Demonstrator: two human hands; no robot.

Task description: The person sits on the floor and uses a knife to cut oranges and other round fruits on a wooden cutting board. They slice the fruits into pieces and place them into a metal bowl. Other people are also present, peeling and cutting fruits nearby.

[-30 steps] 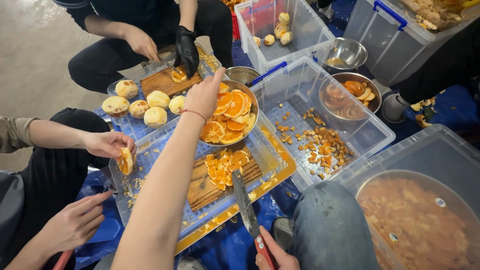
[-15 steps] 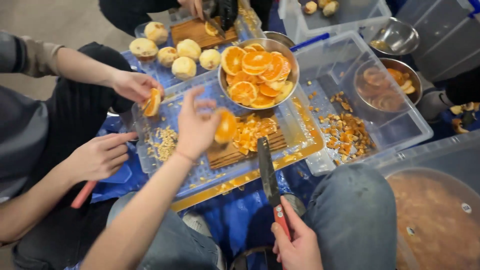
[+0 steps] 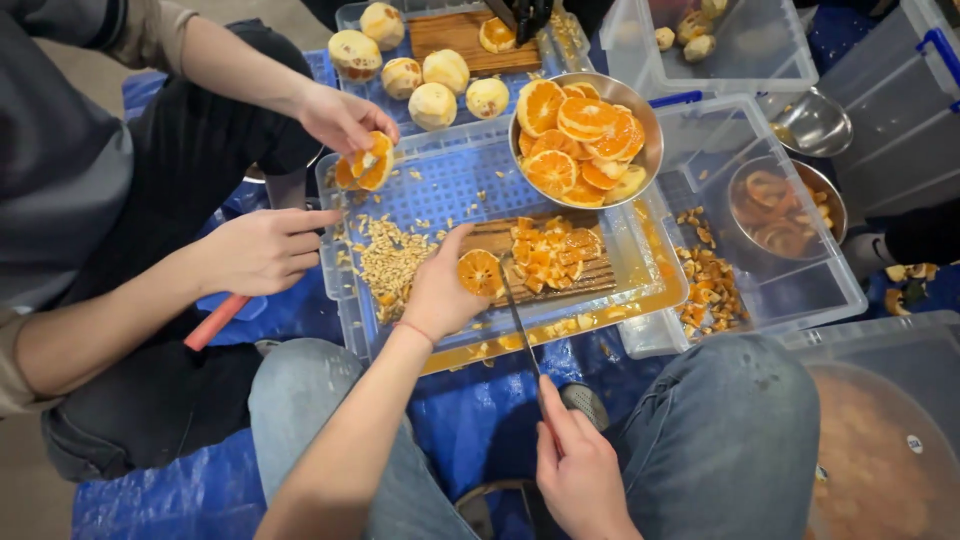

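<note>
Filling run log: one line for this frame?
left hand: holds orange half | right hand: grips knife | over cutting board

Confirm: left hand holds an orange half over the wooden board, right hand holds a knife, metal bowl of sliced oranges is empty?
Not quite. The head view shows the metal bowl full of orange slices, not empty. The left hand does hold an orange half at the wooden board, and the right hand holds the knife.
</note>
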